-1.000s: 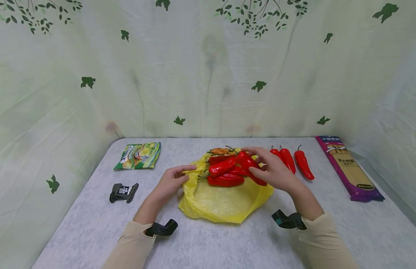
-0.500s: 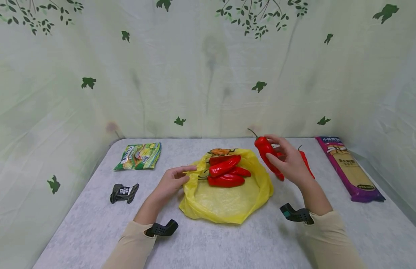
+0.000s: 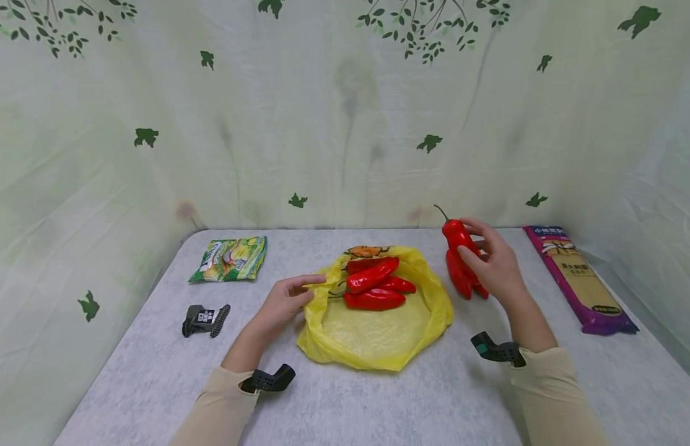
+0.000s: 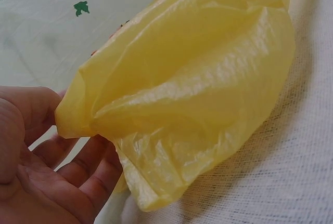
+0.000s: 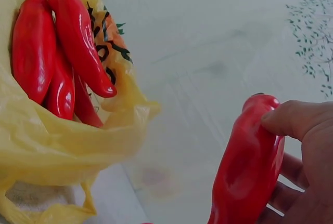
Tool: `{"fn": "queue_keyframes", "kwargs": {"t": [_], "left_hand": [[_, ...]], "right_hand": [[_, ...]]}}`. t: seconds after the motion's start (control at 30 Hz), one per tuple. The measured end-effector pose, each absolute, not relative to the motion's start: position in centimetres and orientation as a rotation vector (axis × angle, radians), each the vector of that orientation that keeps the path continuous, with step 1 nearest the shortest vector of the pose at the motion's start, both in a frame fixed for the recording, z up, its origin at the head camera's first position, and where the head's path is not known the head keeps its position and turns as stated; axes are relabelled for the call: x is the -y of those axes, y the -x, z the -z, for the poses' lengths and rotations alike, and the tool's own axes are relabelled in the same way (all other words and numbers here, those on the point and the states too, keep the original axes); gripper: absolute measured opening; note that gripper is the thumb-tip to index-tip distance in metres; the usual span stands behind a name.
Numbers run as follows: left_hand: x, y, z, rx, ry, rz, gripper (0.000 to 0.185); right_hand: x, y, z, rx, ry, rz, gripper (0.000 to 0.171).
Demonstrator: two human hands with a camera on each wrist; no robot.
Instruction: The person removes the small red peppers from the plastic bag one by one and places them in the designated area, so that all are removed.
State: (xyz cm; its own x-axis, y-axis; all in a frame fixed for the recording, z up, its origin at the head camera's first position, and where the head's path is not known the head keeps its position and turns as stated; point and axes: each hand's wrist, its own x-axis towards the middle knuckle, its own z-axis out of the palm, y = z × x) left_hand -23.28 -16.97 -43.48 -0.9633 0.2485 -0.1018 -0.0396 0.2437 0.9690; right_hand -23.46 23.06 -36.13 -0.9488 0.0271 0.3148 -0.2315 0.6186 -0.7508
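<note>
A yellow plastic bag [image 3: 373, 356] lies with its mouth spread wide at the middle of the table. Several red peppers [image 3: 373, 300] are inside it, piled toward its back. My left hand [image 3: 286, 298] pinches the bag's left rim between thumb and fingers, which the left wrist view shows close up. To the right of the bag, my right hand [image 3: 498, 263] holds a red pepper [image 5: 247, 167], its stem pointing up. Other red peppers [image 3: 459, 277] lie on the table just under and behind that hand, partly hidden by it.
At the far left lies a green snack packet [image 3: 230, 259], with a small black wrapped item [image 3: 205, 320] nearer to me. A long purple noodle packet [image 3: 579, 279] lies along the right side. A leaf-printed curtain [image 3: 345, 124] encloses the table's back and sides.
My right hand has lifted a red pepper out of the bag and carried it right, over the peppers on the table. My left hand stays at the bag's rim.
</note>
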Motion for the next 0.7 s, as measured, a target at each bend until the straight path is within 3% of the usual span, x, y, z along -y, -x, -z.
{"fn": "queue_keyframes", "kwargs": {"t": [0.7], "left_hand": [[16.9,23.2,43.3,-2.271,-0.193,-1.801,0.038]], "right_hand": [[-25.6,24.6,37.4,2.492,0.232,-1.330,0.060]]}}
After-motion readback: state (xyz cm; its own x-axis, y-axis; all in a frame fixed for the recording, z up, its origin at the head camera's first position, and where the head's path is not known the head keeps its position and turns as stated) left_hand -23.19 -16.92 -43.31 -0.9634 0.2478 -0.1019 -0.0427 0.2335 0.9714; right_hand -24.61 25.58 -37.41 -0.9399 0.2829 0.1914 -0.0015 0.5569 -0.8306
